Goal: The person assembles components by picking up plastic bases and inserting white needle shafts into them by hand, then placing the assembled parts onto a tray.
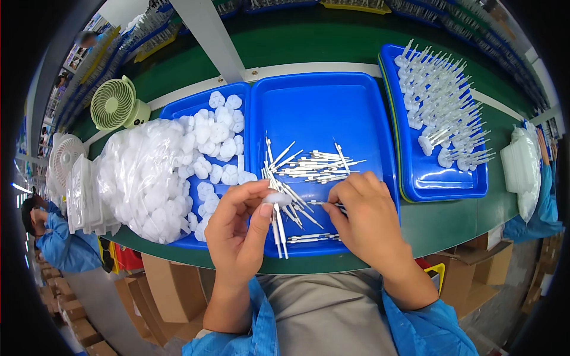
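Between its thumb and fingers, my left hand pinches a white lobed plastic piece. Two white rods hang down from that piece. My right hand is closed on a thin rod with a metal tip, which points left toward the plastic piece; the rod's other end is hidden by the fingers. Both hands are over the front part of a blue tray. A loose pile of similar white-and-metal rods lies in this tray, some of it under my hands.
At left, another blue tray holds white lobed pieces and a clear bag full of them. Stacked trays at right carry rows of pieces with upright rods. A green fan stands back left; a white plastic-wrapped bundle is far right.
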Motion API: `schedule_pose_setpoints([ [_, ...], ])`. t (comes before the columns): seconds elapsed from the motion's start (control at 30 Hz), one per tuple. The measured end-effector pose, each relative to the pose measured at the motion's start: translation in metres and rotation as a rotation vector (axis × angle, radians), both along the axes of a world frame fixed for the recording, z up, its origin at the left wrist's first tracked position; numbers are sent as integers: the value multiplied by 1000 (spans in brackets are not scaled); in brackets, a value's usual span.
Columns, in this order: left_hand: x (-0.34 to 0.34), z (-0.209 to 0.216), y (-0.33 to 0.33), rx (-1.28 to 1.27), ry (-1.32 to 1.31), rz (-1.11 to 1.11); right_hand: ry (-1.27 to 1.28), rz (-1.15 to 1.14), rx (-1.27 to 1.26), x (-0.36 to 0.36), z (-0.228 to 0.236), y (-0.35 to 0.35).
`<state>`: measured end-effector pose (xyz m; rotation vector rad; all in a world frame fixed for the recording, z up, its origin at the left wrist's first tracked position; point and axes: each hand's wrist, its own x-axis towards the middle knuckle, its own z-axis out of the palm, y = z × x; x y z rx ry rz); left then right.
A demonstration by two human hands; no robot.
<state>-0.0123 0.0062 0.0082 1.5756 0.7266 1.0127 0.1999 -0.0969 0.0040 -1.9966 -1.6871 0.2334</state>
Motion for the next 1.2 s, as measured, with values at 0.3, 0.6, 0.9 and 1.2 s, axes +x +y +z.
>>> schedule_pose_setpoints([
  [0.3,7,-1,-7,-264,-84,-143,592,69,282,-14,20,0],
  [0.6,8,1,-10,-346,-161,-198,576,84,321,-16,12,-4],
  [0.9,4,-6,-8,-247,-85,-173,740,36,122,-17,13,-7],
  [1.2,2,-7,-4,-92,-64,-199,769,19,70,-16,19,-10],
])
